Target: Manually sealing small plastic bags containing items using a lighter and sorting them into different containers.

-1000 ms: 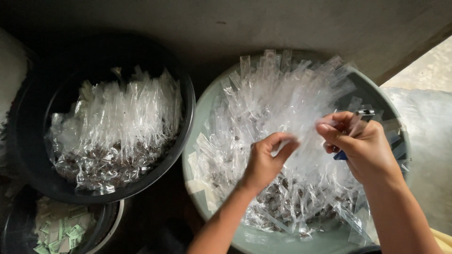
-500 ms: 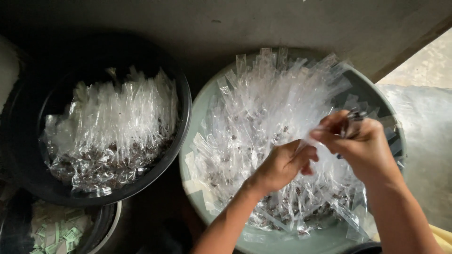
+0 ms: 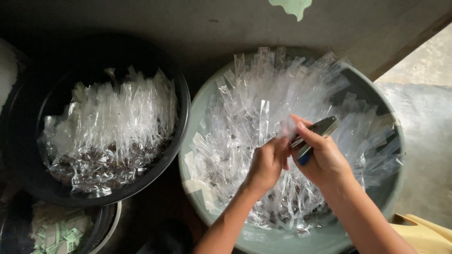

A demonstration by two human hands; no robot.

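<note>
On a dark floor [image 3: 197,37], a black basin [image 3: 181,117] stands left of a grey-green basin [image 3: 190,155], both full of clear packets. The hands are now closer together than before. The left hand [image 3: 266,164] pinches one packet [image 3: 285,128]; the right hand [image 3: 322,157] fingers clamp a stapler [image 3: 314,131].

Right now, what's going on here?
A person works over a grey-green basin heaped with clear plastic packets. The right hand grips a small stapler; the left hand pinches the top of one packet against it. To the left, a black basin holds more packets with dark contents. A smaller bowl at bottom left holds small paper slips.
</note>
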